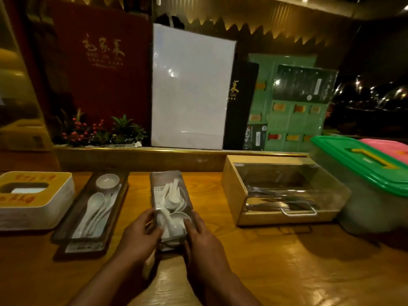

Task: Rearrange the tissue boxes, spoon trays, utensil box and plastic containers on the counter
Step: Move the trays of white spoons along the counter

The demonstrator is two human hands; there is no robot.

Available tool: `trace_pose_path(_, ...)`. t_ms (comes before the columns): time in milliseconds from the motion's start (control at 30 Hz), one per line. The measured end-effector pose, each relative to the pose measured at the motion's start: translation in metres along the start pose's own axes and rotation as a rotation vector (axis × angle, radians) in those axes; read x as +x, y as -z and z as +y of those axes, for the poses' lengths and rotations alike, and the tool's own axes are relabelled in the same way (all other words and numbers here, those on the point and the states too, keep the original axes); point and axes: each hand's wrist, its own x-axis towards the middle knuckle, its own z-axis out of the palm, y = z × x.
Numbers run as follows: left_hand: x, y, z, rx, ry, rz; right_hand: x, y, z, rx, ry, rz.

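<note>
A narrow dark spoon tray [164,180] full of white spoons lies lengthwise at the counter's middle. My left hand [141,235] grips its near left side and my right hand [202,236] grips its near right side. A second spoon tray [72,219] with white spoons and a small dish lies to the left, angled. At the far left sits a white and yellow tissue box [55,202]. To the right stands a wooden utensil box [234,191] with a clear lid. A plastic container with a green lid [344,155] is at the right edge.
A raised ledge [141,160] runs behind the counter, holding a red menu board [88,62], a white sign holder [189,89], green menu sheets [291,124] and a small plant with red berries [88,131]. A pink lid [388,149] shows behind the green one.
</note>
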Motion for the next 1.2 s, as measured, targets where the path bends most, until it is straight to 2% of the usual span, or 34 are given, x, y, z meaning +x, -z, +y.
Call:
trace_pose_path(100, 0.005, -0.024, -0.004, -0.094, 0.009, -0.051, -0.003, 0.011, 0.025, -0.131, 0.011, 0.048)
trace_pose_path(200, 0.004, -0.050, 0.003, -0.147, 0.024, -0.097, -0.006, 0.024, 0.043, -0.243, -0.003, 0.020)
trace_pose_path(433, 0.020, -0.092, 0.011, -0.180, 0.046, -0.245, -0.012, 0.041, 0.070, -0.303, -0.090, 0.034)
trace_pose_path(800, 0.034, -0.125, 0.015, -0.254, 0.100, -0.261, -0.005, 0.047, 0.092, -0.338, -0.164, 0.006)
trace_pose_path(1200, 0.042, -0.125, 0.022, -0.112, 0.016, -0.252, 0.000, 0.047, 0.094, -0.307, -0.176, 0.011)
